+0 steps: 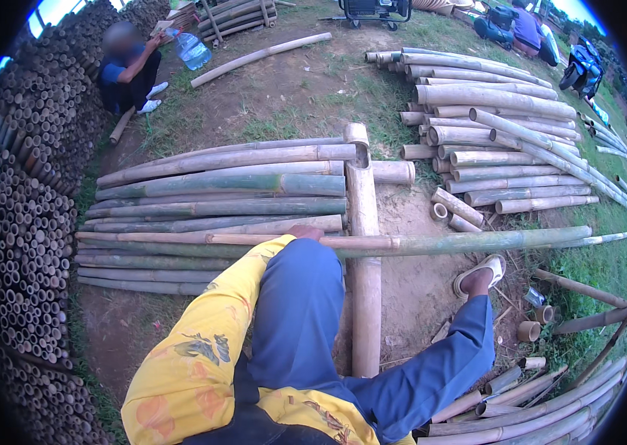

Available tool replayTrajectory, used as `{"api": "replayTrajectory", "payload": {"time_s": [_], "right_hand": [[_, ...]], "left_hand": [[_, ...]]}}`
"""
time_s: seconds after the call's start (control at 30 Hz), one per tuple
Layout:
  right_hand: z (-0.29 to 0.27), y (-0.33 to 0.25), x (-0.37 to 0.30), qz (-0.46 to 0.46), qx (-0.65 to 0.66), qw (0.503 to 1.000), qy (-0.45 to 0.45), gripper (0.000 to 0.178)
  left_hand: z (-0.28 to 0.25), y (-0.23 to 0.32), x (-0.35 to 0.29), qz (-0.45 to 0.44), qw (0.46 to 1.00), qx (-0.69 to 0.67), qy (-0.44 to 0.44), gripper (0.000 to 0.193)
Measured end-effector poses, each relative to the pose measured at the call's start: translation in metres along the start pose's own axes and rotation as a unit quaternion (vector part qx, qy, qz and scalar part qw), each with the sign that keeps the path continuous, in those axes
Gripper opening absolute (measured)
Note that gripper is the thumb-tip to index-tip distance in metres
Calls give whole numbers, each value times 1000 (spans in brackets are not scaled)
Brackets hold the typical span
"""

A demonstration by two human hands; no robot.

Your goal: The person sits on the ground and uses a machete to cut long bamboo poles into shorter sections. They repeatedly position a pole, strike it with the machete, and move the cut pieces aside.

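Note:
My left hand (306,232) is closed round a long bamboo pole (476,241), just beyond my raised left knee. The knee and the yellow flowered sleeve (202,348) hide part of the fingers. The pole runs crosswise, brownish at its left and greener toward its thick right end. It passes over a thick bamboo log (364,311) that points away from me, with a notch near its far end. Left of that log lies a row of green and tan bamboo poles (254,184), side by side. My right hand is out of sight.
A cut bamboo pile (506,133) lies at the far right, with short offcuts (456,208) before it. Stacked bamboo (24,259) walls the left. More poles (536,419) lie near right. A person (126,67) sits far left by a water bottle (192,52).

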State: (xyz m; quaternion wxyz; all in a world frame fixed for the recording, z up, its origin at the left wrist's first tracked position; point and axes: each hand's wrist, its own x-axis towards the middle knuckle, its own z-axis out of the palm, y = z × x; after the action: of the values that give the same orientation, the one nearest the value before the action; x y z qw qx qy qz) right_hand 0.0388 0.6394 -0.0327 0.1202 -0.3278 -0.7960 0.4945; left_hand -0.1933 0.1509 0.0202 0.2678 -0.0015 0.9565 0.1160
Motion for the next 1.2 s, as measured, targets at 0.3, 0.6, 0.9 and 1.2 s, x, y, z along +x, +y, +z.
{"api": "replayTrajectory", "payload": {"time_s": [0.3,0.6,0.9,1.2], "right_hand": [[-99,-36,-28,-37,45,983,175,16],[-187,-144,-45,-293,-66,933,197,18],[-40,-193,-6,-146,164,960,-175,13],[27,-191,-16,-231,146,941,-200,20]], "left_hand": [[-7,-5,-1,16,1000,16,22,73],[-22,0,-15,1,999,29,16,73],[-32,20,-16,-38,998,35,21,74],[-28,20,-16,-47,998,14,40,77]]}}
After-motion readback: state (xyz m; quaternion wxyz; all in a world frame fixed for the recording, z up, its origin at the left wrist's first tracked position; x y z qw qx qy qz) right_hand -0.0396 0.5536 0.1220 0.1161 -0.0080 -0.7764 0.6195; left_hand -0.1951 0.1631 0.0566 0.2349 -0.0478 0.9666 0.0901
